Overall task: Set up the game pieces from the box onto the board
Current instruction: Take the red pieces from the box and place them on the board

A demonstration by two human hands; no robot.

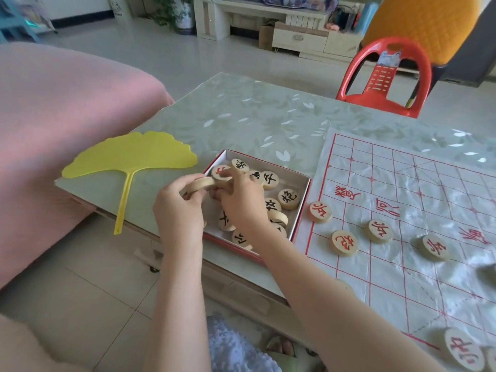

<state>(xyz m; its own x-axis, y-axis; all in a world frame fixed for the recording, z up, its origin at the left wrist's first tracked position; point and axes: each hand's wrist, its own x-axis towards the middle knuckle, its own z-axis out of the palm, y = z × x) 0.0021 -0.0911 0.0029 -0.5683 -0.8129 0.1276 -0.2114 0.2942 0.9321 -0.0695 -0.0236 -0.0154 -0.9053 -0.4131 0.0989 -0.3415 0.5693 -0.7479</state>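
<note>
A shallow red-edged box (pixel 300 210) on the table holds several round wooden pieces (pixel 288 198) with black characters. My left hand (pixel 178 208) at the box's left edge grips a wooden piece (pixel 200 183) held on edge. My right hand (pixel 241 202) reaches into the box and pinches a red-marked piece (pixel 220 171) at the far left corner. The white board sheet (pixel 402 210) with red grid lines lies to the right. On it lie several red-character pieces (pixel 319 211), among them one (pixel 344 242) near the left border and one (pixel 464 349) at the near edge.
A yellow leaf-shaped fan (pixel 128 157) lies on the table left of the box. A pink-covered sofa (pixel 53 130) stands at the left. A red plastic chair (pixel 383 79) stands beyond the table's far side. The table (pixel 255 116) has a green floral cover.
</note>
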